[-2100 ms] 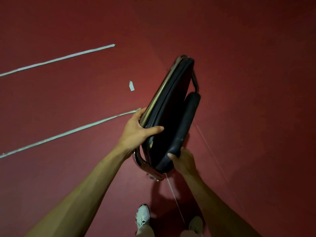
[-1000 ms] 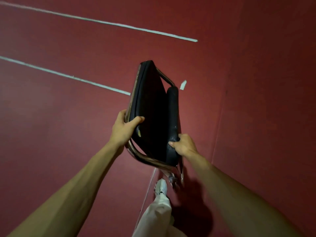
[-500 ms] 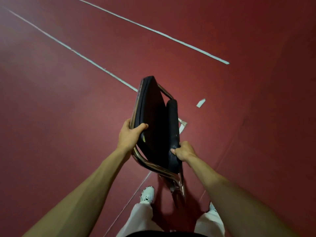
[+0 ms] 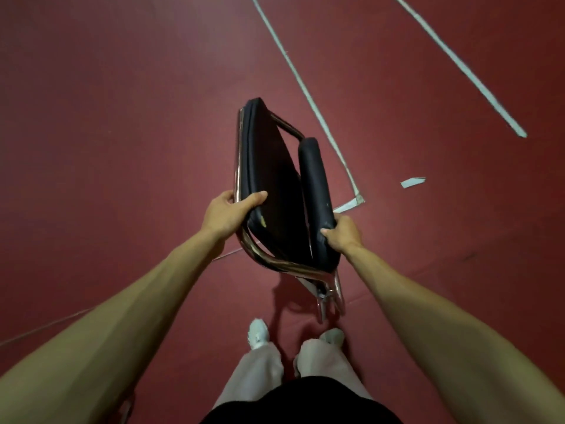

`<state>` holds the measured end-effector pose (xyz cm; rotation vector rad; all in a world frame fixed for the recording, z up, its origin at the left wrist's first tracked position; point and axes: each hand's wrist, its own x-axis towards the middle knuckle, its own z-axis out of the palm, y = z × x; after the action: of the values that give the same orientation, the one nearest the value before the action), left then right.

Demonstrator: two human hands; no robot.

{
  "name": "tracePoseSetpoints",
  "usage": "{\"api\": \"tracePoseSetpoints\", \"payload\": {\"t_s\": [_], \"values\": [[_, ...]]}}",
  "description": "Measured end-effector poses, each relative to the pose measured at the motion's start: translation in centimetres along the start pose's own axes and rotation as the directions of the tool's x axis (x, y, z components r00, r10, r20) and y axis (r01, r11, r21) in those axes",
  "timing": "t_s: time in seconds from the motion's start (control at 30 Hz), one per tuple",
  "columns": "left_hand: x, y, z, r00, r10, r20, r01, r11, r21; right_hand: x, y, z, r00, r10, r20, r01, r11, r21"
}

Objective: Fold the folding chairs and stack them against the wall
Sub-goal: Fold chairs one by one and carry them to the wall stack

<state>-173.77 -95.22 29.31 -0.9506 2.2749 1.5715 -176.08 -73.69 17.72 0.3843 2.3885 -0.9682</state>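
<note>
A folded chair (image 4: 275, 185) with a black padded seat, black backrest pad and chrome tube frame hangs in the air in front of me, above the red floor. My left hand (image 4: 227, 214) grips the near edge of the seat and its chrome rail, thumb on top of the padding. My right hand (image 4: 344, 234) grips the near end of the backrest pad. The chair's chrome legs (image 4: 328, 296) point down toward my feet. No wall or other chairs are in view.
Dark red floor (image 4: 122, 117) spreads all around. White tape lines (image 4: 308, 96) run across it at the upper right, with a loose tape scrap (image 4: 412, 182) near them. My white shoes (image 4: 258, 332) and light trousers are below the chair.
The view has swung round, so the floor lines now run up to the right. Both hands keep the same hold on the folded chair, carried in front of me.
</note>
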Motion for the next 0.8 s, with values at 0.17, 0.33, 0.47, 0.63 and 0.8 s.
{"api": "tracePoseSetpoints", "payload": {"t_s": [0.17,0.33,0.47,0.63,0.8], "values": [[-4.6,-3.6,-2.0,0.968,-0.212,0.132,0.223,0.972,-0.069,-3.6,1.9,0.1,0.998,-0.062,-0.009,0.061,0.995,-0.082],[-9.6,-8.8,-2.0,0.938,-0.33,0.107,0.341,0.933,-0.111,-7.3,3.3,3.4,0.991,-0.1,0.09,0.112,0.982,-0.149],[-13.8,-13.6,-1.6,0.912,-0.406,0.062,0.409,0.887,-0.215,-11.6,4.6,6.7,0.972,-0.116,0.203,0.158,0.966,-0.204],[-18.2,-19.4,-0.5,0.877,-0.477,0.061,0.464,0.808,-0.363,-16.7,8.1,7.8,0.975,-0.126,0.183,0.148,0.983,-0.112],[-22.0,-21.2,2.3,0.863,-0.491,0.119,0.481,0.727,-0.491,-22.2,15.1,8.5,0.99,0.105,0.089,-0.113,0.99,0.086]]}}
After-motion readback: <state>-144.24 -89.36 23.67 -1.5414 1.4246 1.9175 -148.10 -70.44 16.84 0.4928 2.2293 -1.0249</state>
